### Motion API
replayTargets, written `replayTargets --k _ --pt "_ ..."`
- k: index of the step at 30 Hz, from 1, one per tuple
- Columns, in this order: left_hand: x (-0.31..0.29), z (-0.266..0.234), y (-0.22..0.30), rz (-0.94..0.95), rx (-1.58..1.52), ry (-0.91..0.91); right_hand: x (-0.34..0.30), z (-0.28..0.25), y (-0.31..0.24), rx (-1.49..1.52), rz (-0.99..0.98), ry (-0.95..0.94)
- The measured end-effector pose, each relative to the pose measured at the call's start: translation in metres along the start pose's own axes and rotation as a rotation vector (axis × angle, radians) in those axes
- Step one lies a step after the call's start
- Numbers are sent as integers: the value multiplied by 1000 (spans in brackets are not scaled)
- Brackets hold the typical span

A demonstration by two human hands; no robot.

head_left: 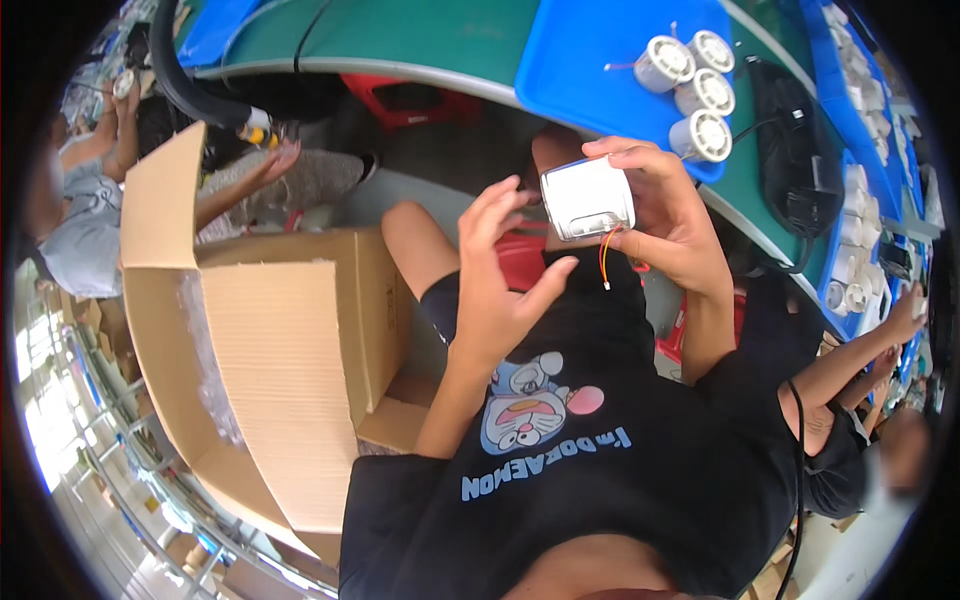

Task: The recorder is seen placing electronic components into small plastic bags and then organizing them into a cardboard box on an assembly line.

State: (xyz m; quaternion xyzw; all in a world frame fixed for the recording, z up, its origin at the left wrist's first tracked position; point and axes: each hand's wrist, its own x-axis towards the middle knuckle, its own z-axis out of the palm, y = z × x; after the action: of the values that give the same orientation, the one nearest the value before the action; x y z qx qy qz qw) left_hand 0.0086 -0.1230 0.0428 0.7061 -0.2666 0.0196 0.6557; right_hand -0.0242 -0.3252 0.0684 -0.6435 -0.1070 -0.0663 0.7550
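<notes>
My right hand (672, 210) grips a white cylindrical housing (588, 198) above my lap, its thumb below and its fingers over the top. Thin red and yellow wires (605, 258) with a small white plug dangle from the housing's lower edge. To the left of it, my left hand (508, 265) is raised with thumb and fingers apart, touching nothing. Beyond my right hand, several similar white cylinders (701, 136) stand in a blue tray (570, 85), some with thin wires showing.
An open cardboard box (280, 370) stands at my left, clear plastic inside. The green bench (420, 35) carries a black pouch-like object (790, 150) right of the tray. Blue bins (850, 240) with white parts line the right. Co-workers' arms (245, 180) show on both sides. A red stool (410, 100) is under the bench.
</notes>
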Motion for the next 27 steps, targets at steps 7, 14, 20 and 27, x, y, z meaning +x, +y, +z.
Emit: replayTargets --k 7,14,20,27 --pt "-57 -65 -68 -576 44 -28 122 -35 -53 -721 -189 229" --pt "-133 -114 -99 -820 208 -46 273 -219 8 -1422 52 679" --pt "-202 -131 -90 -1065 404 146 299 -341 55 -1713 33 962" --pt "-125 -61 -54 -929 341 126 293 -361 58 -1905 -14 950"
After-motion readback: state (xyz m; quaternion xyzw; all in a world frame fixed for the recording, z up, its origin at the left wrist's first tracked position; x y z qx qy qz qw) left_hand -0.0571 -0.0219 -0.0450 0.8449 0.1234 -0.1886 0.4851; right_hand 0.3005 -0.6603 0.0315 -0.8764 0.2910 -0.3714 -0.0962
